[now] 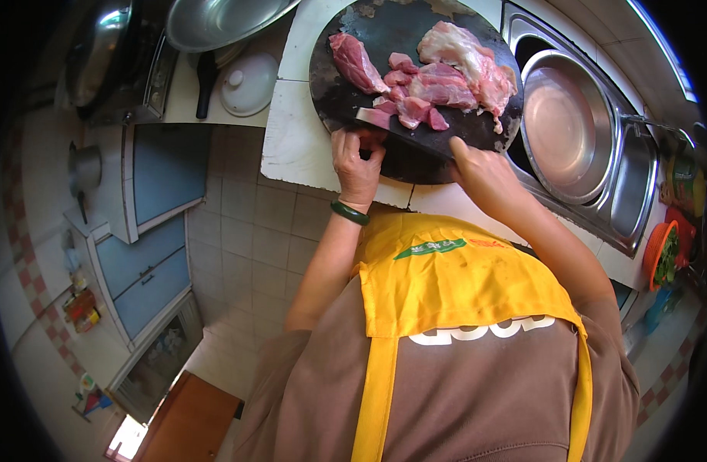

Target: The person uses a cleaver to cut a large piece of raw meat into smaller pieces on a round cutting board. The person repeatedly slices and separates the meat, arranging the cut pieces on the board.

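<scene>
A dark round chopping board (471, 136) lies on the white-tiled counter before me. My right hand (483, 173) grips a knife (417, 141), its dark blade reaching left across the board's near side. Just past the blade's left end lies a pale-edged strip of meat (374, 118). At the board's near left edge, my left hand (356, 161) has curled fingers around a reddish piece of meat (372, 136), partly hidden by the blade and fingers. Several small meat chunks (414, 110) sit beyond the knife. Farther back are a long lean piece (356, 62) and a large fatty slab (457, 49).
Right of the board, a wide metal basin (567, 127) sits in the steel sink (633, 190). An orange basket (656, 254) holds greens. To the left are a metal bowl (220, 23), a white lid (249, 85) with a knob, a black handle (206, 84) and a stove (151, 86).
</scene>
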Demonstrator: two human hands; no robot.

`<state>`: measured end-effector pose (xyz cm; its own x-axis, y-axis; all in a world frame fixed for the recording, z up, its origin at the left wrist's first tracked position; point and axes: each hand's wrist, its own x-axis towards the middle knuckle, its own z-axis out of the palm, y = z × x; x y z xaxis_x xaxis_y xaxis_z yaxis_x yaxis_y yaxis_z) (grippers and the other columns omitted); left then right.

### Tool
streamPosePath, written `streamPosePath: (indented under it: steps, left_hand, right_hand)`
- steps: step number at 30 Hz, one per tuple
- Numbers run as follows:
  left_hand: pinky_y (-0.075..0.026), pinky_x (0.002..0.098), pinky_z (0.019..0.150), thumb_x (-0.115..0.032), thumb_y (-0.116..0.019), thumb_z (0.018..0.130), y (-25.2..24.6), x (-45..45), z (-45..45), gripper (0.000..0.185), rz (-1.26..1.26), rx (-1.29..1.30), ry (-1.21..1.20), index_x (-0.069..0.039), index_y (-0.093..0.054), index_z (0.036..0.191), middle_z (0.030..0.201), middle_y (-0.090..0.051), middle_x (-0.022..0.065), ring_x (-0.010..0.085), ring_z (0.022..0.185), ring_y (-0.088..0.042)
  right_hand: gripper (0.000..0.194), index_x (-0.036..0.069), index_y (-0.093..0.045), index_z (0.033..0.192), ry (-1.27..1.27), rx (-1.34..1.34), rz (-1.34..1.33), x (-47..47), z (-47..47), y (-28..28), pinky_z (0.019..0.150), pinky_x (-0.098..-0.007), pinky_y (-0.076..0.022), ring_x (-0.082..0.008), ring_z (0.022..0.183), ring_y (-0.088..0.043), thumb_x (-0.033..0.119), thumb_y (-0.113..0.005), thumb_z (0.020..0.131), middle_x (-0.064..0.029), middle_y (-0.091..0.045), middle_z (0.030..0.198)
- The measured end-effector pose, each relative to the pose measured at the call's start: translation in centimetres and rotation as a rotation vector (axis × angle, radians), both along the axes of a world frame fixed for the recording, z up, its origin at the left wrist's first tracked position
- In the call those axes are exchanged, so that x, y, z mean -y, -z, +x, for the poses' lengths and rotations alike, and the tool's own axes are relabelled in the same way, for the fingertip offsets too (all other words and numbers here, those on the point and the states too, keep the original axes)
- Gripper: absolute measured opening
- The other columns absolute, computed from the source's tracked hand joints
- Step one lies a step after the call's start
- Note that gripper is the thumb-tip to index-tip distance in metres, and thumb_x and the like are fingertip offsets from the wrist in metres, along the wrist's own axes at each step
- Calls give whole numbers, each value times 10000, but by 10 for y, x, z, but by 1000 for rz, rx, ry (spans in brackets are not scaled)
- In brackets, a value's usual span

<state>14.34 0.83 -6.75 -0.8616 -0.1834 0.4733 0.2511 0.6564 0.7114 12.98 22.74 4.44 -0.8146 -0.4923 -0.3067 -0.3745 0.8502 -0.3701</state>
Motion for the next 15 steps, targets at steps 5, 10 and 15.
streamPosePath:
  steps: [5,10,15]
  left_hand:
    - [-473,403,711,-12,-738,726,2,4,5,230,-48,42,37,-51,-608,912,809,-579,88,298,776,-567]
    - [-478,399,724,22,-683,756,3,11,14,192,74,91,-101,-34,-581,908,866,-571,100,276,778,-571]
    - [-484,275,760,84,-613,821,-4,20,20,197,381,108,-167,0,-538,982,909,-560,40,120,780,-544]
  right_hand:
    - [173,0,-497,1017,-129,-185,-190,74,-42,27,611,-451,-551,-358,740,-707,100,-564,893,-189,-691,805]
    - [159,23,-481,1001,-96,-142,-82,54,-19,19,601,-437,-552,-351,734,-707,108,-565,896,-165,-692,789]
    - [189,45,-453,989,39,-20,13,-17,16,4,657,-517,-517,-412,760,-665,171,-578,924,-194,-670,789]
